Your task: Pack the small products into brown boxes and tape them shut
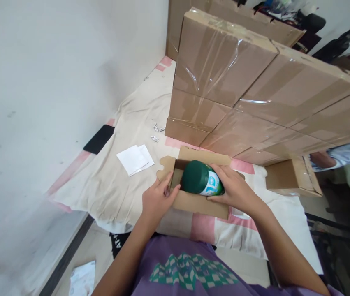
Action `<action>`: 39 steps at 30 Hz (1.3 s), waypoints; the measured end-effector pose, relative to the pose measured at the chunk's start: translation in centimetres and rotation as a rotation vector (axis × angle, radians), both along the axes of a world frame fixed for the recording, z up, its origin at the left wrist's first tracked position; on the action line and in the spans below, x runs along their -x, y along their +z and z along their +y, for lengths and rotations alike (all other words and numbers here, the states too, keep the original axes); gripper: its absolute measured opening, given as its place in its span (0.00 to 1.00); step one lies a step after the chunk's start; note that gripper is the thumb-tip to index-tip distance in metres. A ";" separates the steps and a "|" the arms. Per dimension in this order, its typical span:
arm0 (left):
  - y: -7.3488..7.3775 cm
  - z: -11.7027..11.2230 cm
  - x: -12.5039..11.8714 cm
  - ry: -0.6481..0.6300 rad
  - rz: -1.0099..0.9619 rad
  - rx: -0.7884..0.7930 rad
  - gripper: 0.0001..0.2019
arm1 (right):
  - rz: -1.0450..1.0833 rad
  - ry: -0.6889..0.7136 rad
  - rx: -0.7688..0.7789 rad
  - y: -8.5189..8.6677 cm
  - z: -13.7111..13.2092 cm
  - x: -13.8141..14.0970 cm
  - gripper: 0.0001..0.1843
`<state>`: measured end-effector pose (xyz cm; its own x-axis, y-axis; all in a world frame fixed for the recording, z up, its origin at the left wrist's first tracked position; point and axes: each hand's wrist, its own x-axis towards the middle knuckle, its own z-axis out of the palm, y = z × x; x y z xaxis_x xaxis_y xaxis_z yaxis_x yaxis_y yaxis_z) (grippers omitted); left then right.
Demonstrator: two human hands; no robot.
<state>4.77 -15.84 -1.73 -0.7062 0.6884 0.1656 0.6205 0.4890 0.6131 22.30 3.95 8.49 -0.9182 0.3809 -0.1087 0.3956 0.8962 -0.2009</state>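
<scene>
A dark green jar [195,177] with a white and blue label lies on its side, partly inside an open cardboard box [204,205]. My right hand [232,187] is wrapped round the jar's right end, over the label side. At the box's left end, my left hand [160,195] pinches the cardboard wall near a side flap [166,166]. The box's long flaps are folded outward, front and back. The jar's lower side is hidden by the box and my right hand.
Taped cardboard boxes [224,78] form a wall behind. White papers [135,159] and crumpled foil [155,138] lie on the cloth-covered table [125,123]. An open box [281,176] stands at the right, near another person's arm [323,158]. A white wall [54,74] bounds the left.
</scene>
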 end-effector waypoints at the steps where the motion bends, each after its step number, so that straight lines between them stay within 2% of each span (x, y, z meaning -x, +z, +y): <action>1: 0.0 0.0 0.0 -0.007 -0.005 0.001 0.24 | -0.014 0.025 -0.010 -0.2 0.3 0.2 0.52; 7: -0.1 -0.2 0.0 -0.046 -0.016 0.005 0.26 | -0.017 0.114 -0.050 -1.0 1.6 0.4 0.53; 15: 0.4 0.0 0.3 -0.061 -0.059 0.056 0.27 | 0.071 0.062 0.180 -3.5 2.0 0.6 0.54; 20: 0.7 0.0 0.5 -0.090 -0.105 0.058 0.28 | 0.034 0.027 0.259 -4.9 2.1 1.4 0.55; 28: 0.4 -0.1 0.4 -0.108 -0.042 0.075 0.28 | -0.127 0.029 0.125 -5.7 1.3 3.3 0.55; 32: 0.3 -0.2 0.4 -0.109 -0.038 0.086 0.28 | -0.096 0.024 0.154 -5.9 1.1 3.2 0.54; 36: 0.2 -0.3 0.1 -0.107 -0.055 0.065 0.28 | -0.053 0.042 0.170 -6.4 0.9 3.0 0.48; 38: 0.2 -0.3 -0.1 -0.105 -0.068 0.049 0.28 | -0.022 0.058 0.168 -6.5 0.5 3.0 0.40; 39: 0.2 -0.3 -0.1 -0.107 -0.067 0.037 0.29 | 0.001 0.067 0.160 -6.4 0.1 3.0 0.34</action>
